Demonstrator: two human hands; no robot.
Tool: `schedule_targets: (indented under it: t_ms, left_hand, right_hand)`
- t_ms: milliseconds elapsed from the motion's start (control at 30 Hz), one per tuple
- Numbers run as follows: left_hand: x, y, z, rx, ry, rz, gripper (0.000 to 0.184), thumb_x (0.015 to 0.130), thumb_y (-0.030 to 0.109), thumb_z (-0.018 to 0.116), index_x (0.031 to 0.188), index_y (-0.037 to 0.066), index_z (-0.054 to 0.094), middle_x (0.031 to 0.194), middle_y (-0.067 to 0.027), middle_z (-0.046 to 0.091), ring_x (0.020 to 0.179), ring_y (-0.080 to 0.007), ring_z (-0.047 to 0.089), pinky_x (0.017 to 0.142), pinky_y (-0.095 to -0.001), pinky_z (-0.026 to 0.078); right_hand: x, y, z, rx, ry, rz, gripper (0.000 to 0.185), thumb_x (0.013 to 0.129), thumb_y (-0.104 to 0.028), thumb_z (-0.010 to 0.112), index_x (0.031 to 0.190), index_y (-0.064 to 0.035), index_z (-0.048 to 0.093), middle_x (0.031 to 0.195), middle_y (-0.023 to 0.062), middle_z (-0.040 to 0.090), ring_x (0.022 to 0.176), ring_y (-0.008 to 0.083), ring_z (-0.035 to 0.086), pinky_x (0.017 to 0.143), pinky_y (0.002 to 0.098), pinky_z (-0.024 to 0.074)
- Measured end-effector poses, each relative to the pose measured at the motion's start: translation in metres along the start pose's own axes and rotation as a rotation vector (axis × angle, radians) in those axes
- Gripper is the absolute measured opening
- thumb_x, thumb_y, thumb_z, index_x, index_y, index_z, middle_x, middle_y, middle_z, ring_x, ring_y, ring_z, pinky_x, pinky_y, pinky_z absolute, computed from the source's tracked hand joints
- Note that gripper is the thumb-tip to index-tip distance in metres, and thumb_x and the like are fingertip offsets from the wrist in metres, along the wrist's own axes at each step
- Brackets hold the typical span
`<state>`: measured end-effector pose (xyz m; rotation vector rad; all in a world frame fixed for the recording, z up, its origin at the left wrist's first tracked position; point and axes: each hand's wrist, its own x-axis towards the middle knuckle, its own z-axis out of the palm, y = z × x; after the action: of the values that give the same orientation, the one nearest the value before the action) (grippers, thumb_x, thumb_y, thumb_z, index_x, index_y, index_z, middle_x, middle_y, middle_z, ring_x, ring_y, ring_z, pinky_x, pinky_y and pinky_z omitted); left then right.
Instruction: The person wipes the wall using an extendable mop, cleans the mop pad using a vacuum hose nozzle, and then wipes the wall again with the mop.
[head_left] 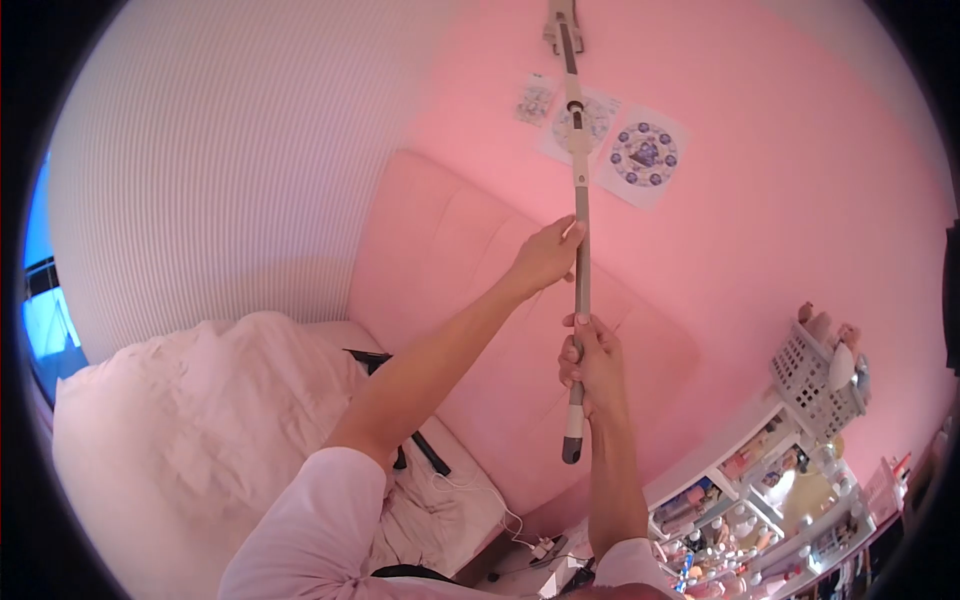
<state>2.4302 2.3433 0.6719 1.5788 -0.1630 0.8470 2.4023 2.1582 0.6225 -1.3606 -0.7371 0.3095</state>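
Note:
A long grey and white pole (582, 205) stands nearly upright in front of the pink wall, its upper end reaching the top of the view. My right hand (593, 365) is closed around its lower part, above the dark end cap. Higher up, my left hand (548, 257) has its thumb and fingers against the pole's left side; some of the fingers are hidden behind it. A wider, jointed grey piece (563, 28) is at the pole's top, partly cut off by the frame.
Behind the pole are a pink padded headboard (455, 225) and paper prints (644, 155) on the wall. A bed with rumpled bedding (200, 400) lies at left. At lower right, a white shelf (735, 475) holds many small items, with a grey basket (805, 375) above.

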Motion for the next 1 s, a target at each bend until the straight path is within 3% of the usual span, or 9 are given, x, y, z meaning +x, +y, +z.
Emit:
schedule_targets:
  t_ms: [133,267,300,333,400,467,500,700,1000]
  left_hand:
    - [-0.088,-0.043,-0.046,0.094,0.027,-0.064,0.064,0.106,0.054,0.050,0.136,-0.001,0.059,0.100,-0.0113,0.068,0.074,-0.0182,0.070,0.064,-0.0296,0.054]
    - [-0.235,-0.162,-0.087,0.526,0.011,-0.027,0.044,0.106,0.041,0.054,0.113,0.000,0.070,0.088,-0.0121,0.071,0.074,-0.0182,0.068,0.071,-0.0376,0.054]
    - [-0.278,-0.132,-0.090,0.516,-0.070,-0.478,0.042,0.105,0.040,0.055,0.100,0.001,0.071,0.079,-0.0116,0.071,0.078,-0.0209,0.070,0.073,-0.0383,0.054]
    - [-0.323,-0.161,-0.096,0.642,-0.101,-0.518,0.043,0.104,0.041,0.056,0.093,0.002,0.072,0.075,-0.0107,0.071,0.083,-0.0235,0.071,0.078,-0.0410,0.053]
    - [-0.417,-0.201,-0.115,0.584,-0.226,-0.317,0.033,0.101,0.032,0.056,0.097,0.001,0.069,0.086,-0.0208,0.069,0.083,-0.0355,0.070,0.076,-0.0454,0.053]
    - [-0.499,-0.215,-0.124,0.695,-0.360,-0.610,0.036,0.104,0.032,0.051,0.105,0.003,0.071,0.098,-0.0190,0.073,0.094,-0.0380,0.069,0.092,-0.0478,0.053]
    - [-0.554,-0.247,-0.138,0.801,-0.525,-0.409,0.038,0.103,0.037,0.053,0.111,0.004,0.072,0.100,-0.0186,0.074,0.098,-0.0387,0.070,0.095,-0.0485,0.053]
    - [-0.696,-0.201,-0.141,0.921,-0.016,-1.295,0.054,0.087,0.046,0.070,0.129,0.011,0.071,0.109,-0.0200,0.075,0.107,-0.0391,0.070,0.096,-0.0448,0.055]
    - [-0.702,-0.156,-0.194,1.110,0.429,-1.305,0.050,0.088,0.042,0.071,0.126,0.010,0.072,0.111,-0.0179,0.075,0.106,-0.0374,0.071,0.093,-0.0478,0.055]
  right_hand:
    - [0.035,0.017,0.017,-0.023,-0.011,-0.075,0.027,0.108,-0.034,0.055,0.107,-0.0063,0.056,0.061,-0.0036,0.042,0.043,0.0052,0.039,0.037,0.0234,0.0323]
    - [0.090,0.002,0.035,-0.021,-0.072,-0.151,0.028,0.109,-0.034,0.053,0.107,-0.0063,0.056,0.060,-0.0030,0.044,0.042,0.0063,0.038,0.038,0.0245,0.0328]
    - [0.105,-0.001,0.041,-0.023,-0.088,-0.167,0.028,0.110,-0.033,0.051,0.107,-0.0062,0.057,0.059,-0.0025,0.045,0.041,0.0068,0.038,0.038,0.0255,0.0332]
    - [0.121,-0.003,0.048,-0.013,-0.105,-0.165,0.028,0.110,-0.033,0.051,0.107,-0.0062,0.057,0.059,-0.0025,0.045,0.041,0.0068,0.038,0.038,0.0255,0.0332]
    - [0.157,-0.006,0.066,-0.053,-0.097,-0.224,0.031,0.109,-0.036,0.053,0.105,-0.0062,0.057,0.060,-0.0025,0.043,0.043,0.0060,0.039,0.038,0.0246,0.0336]
    - [0.193,-0.003,0.084,-0.046,-0.109,-0.237,0.031,0.109,-0.037,0.053,0.105,-0.0060,0.057,0.059,-0.0021,0.044,0.043,0.0066,0.039,0.038,0.0251,0.0340]
    - [0.210,0.000,0.095,-0.046,-0.104,-0.248,0.032,0.108,-0.037,0.052,0.105,-0.0058,0.057,0.059,-0.0017,0.044,0.043,0.0071,0.039,0.038,0.0256,0.0345]
    - [0.296,0.018,0.138,-0.121,-0.019,-0.274,0.031,0.108,-0.036,0.051,0.104,-0.0055,0.057,0.058,-0.0005,0.044,0.042,0.0094,0.039,0.038,0.0276,0.0349]
    - [0.349,0.045,0.170,-0.145,0.030,-0.161,0.033,0.108,-0.039,0.049,0.102,-0.0069,0.055,0.057,-0.0006,0.042,0.040,0.0106,0.038,0.037,0.0287,0.0345]
